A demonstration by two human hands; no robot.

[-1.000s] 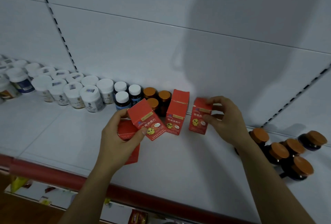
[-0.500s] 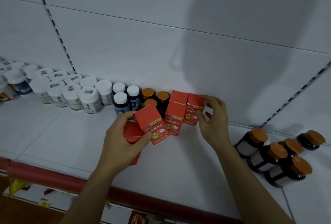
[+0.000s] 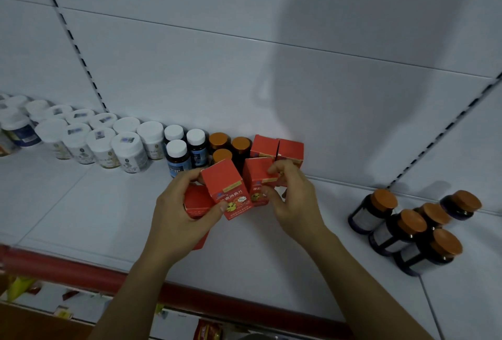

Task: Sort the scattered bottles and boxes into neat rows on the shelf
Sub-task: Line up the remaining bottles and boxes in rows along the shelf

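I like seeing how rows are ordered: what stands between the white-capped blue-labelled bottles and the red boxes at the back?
Three orange-capped brown bottles fill that gap, two behind and one in front; the head view shows it.

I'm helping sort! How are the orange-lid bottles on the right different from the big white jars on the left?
The orange-lid bottles are dark; the white jars are pale. The bottles sit in a loose clump; the jars form rows by the wall. Both stand on the shelf.
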